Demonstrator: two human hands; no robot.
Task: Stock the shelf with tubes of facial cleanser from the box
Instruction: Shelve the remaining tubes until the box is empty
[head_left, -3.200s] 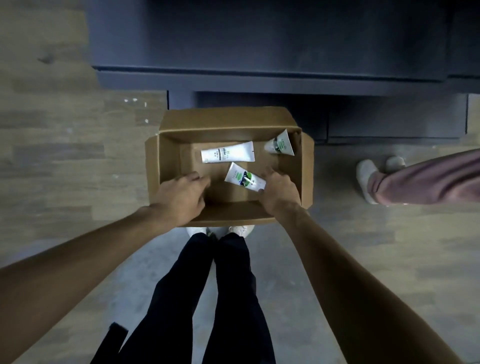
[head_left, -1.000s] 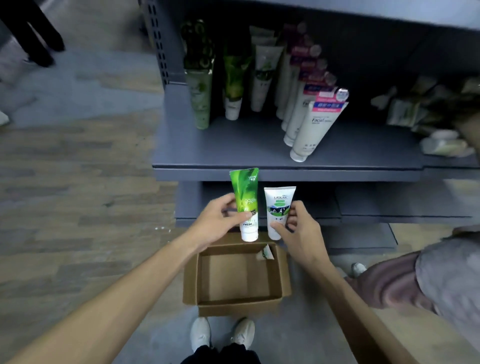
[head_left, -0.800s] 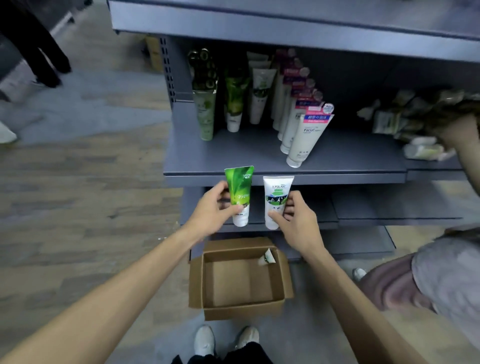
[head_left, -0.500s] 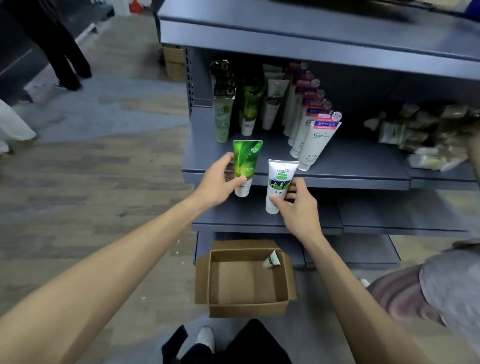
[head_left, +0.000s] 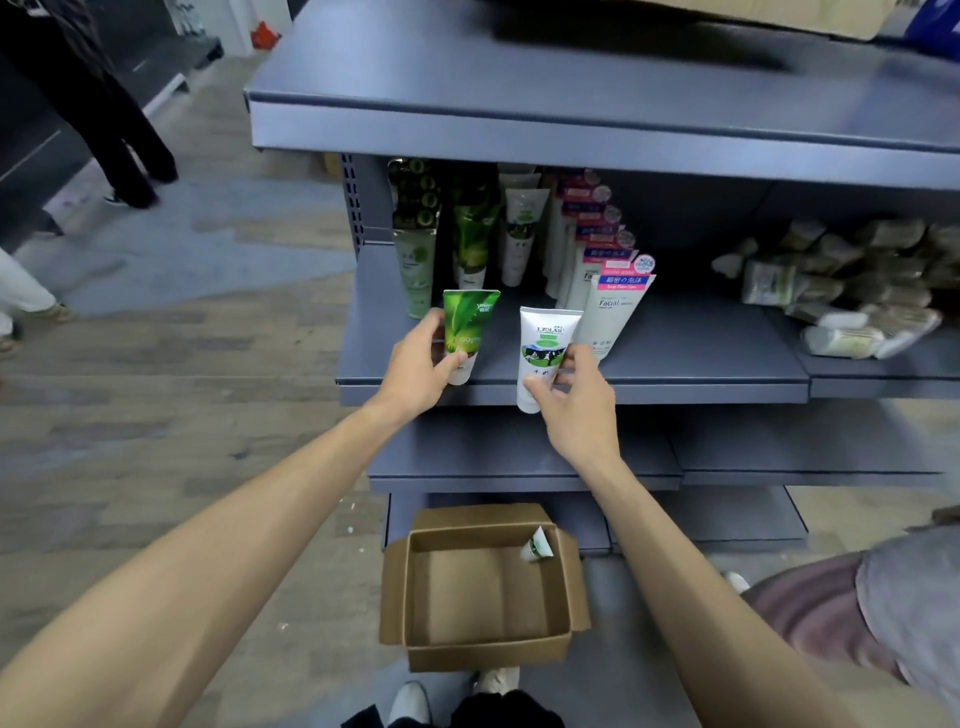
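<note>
Two hands are showing, the left hand (head_left: 415, 371) and the right hand (head_left: 574, 400), each holding one tube: a green tube (head_left: 469, 327) and a white tube (head_left: 543, 348). One more small tube (head_left: 537, 545) is lying in the single cardboard box (head_left: 483, 644). Four rows of tubes (head_left: 519, 234) are standing on the shelf (head_left: 675, 358); those behind are too hidden to count.

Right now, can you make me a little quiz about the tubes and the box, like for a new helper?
1. True or false: the left hand holds the green tube.
2. How many tubes are in the cardboard box? A) none B) one C) three
3. Fill in: the right hand pinches the ____ tube.

Key: 1 true. 2 B: one small tube lies in the far right corner. 3 white.
</note>
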